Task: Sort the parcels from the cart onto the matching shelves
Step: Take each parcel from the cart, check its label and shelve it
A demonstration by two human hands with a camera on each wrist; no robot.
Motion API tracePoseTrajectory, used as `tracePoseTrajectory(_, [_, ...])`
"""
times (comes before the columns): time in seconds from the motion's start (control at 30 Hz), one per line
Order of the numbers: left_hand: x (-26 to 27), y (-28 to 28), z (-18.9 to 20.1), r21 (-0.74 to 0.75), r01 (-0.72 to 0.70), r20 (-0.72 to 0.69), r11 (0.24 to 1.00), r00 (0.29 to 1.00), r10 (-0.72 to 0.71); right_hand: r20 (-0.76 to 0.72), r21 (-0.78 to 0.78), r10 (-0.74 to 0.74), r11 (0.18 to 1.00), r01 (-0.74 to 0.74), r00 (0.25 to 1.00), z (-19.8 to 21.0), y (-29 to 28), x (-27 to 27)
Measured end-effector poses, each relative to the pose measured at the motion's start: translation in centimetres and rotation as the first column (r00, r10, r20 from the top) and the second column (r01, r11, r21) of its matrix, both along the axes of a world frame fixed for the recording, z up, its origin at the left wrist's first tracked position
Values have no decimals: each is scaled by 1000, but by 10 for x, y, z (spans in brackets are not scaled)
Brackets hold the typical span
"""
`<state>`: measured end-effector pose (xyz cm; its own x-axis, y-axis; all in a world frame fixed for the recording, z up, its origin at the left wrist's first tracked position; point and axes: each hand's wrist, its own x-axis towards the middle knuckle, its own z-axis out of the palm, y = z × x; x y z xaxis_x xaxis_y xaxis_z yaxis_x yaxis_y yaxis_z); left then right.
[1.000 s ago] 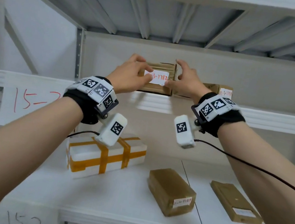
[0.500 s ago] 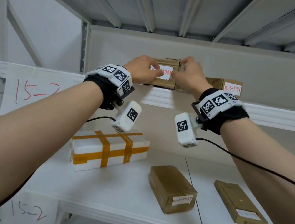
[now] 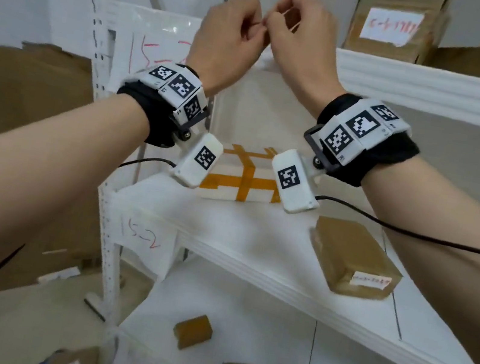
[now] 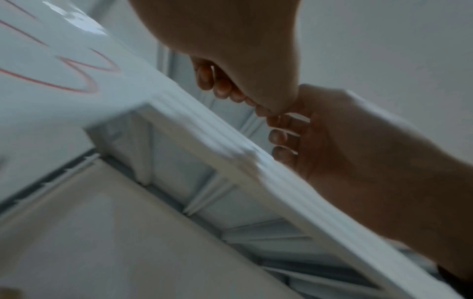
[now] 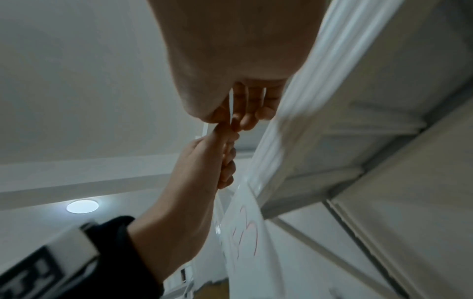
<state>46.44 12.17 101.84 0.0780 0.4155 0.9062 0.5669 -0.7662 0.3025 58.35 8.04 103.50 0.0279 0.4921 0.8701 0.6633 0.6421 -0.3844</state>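
Both hands are raised in front of the upper shelf's front edge point(image 3: 438, 91), clear of the parcels. My left hand point(image 3: 232, 28) and right hand point(image 3: 302, 30) have curled fingers, hold nothing, and touch each other at the fingertips. The left wrist view shows the left fingers point(image 4: 222, 89) curled beside the right hand point(image 4: 332, 131). The right wrist view shows the right fingers point(image 5: 250, 113) meeting the left hand point(image 5: 204, 161). A brown parcel with a white label point(image 3: 395, 23) stands on the upper shelf, to the right of my hands.
On the middle shelf point(image 3: 253, 247) lie a white parcel with orange tape point(image 3: 243, 176) and a brown labelled parcel point(image 3: 350, 257). Several small brown parcels point(image 3: 193, 331) lie on the lower shelf. A perforated white upright point(image 3: 98, 31) stands left, with flat cardboard point(image 3: 21, 113) behind it.
Both hands have let go of the brown parcel on the upper shelf and pulled back toward me, fingers curling. The head view has swung left and down.
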Motion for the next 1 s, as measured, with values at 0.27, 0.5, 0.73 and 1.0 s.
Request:
tracePoseTrajectory(0.27, [-117, -8, -118, -105, -222, -20, 969, 975, 221, 50, -238, 282, 935, -262, 958, -102, 32, -97])
tracePoseTrajectory(0.5, [-216, -22, -239, -281, -354, -84, 892, 935, 344, 16, -405, 537, 774, -486, 843, -213, 54, -192])
tracePoseTrajectory(0.73, [-326, -39, -385, -546, -431, -190, 719, 899, 395, -52, -641, 652, 559, -526, 756, -357, 66, -292])
tracePoseTrajectory(1.0, [-452, -79, -538, -805, -430, -211, 409, 851, 480, -193, -903, 587, 209, -376, 787, -521, 64, -383])
